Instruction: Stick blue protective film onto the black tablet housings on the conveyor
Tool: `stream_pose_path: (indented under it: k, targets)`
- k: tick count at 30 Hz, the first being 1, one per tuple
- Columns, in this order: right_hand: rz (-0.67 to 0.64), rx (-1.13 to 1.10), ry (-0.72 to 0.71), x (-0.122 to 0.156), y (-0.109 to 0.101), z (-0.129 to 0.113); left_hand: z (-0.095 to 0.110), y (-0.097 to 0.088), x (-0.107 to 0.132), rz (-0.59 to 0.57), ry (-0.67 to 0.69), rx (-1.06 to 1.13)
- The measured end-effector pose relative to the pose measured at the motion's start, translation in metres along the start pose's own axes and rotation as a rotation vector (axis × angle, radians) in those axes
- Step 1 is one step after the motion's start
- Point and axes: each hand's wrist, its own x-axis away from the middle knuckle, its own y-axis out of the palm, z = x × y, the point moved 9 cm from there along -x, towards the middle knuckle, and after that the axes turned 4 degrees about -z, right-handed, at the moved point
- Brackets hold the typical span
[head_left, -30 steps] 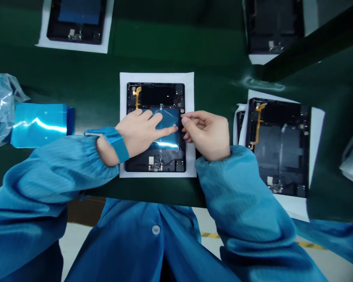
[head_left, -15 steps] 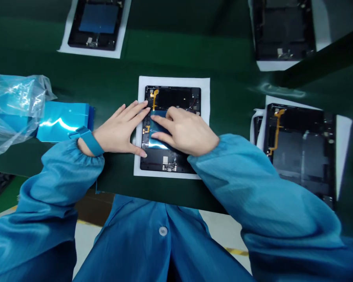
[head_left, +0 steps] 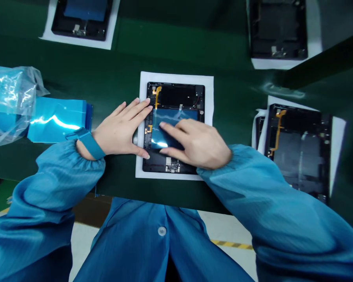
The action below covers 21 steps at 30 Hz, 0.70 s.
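On the green bench (head_left: 111, 74) an open tablet (head_left: 174, 127) lies on white paper (head_left: 176, 77) — centred before the person. The right hand (head_left: 198, 143) presses flat, fingers spread, on blue film (head_left: 172, 119) over the tablet; the left hand (head_left: 120, 131), open-fingered, steadies its left edge.

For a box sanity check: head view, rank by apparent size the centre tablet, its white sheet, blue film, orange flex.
1. white sheet
2. centre tablet
3. blue film, partly hidden under the right hand
4. orange flex
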Motion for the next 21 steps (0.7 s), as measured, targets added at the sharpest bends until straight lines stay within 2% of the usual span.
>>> stream_pose_path:
  k: [2, 4, 8, 10, 12, 15, 16, 18, 21]
  targets:
    - [0.021, 0.022, 0.132, 0.002, -0.002, 0.017, 0.000, 0.000, 0.000, 0.002, 0.002, -0.001]
    - [0.009, 0.034, 0.156, 0.005, -0.001, 0.017, 0.000, -0.001, 0.000, 0.007, 0.001, 0.001]
    - [-0.022, -0.027, -0.066, 0.017, -0.001, -0.019, 0.000, -0.001, 0.000, 0.004, -0.006, -0.001]
    - [-0.013, -0.078, -0.137, 0.024, -0.003, -0.026, 0.000, -0.001, 0.001, 0.000, -0.009, -0.005]
    - [0.007, -0.099, -0.055, 0.027, -0.005, -0.008, -0.001, -0.002, 0.001, -0.002, -0.013, -0.006]
    - [0.037, -0.033, 0.206, 0.033, -0.008, 0.039, -0.002, -0.002, 0.001, -0.020, -0.020, -0.006]
    - [0.030, 0.003, 0.245, 0.035, -0.008, 0.049, -0.003, -0.001, 0.001, -0.027, -0.026, -0.008]
    - [-0.006, 0.051, 0.192, 0.041, -0.007, 0.050, -0.005, -0.001, 0.000, -0.032, -0.044, -0.017]
    - [-0.038, 0.043, 0.002, 0.056, -0.007, 0.029, -0.006, -0.001, 0.000, -0.046, -0.073, -0.049]
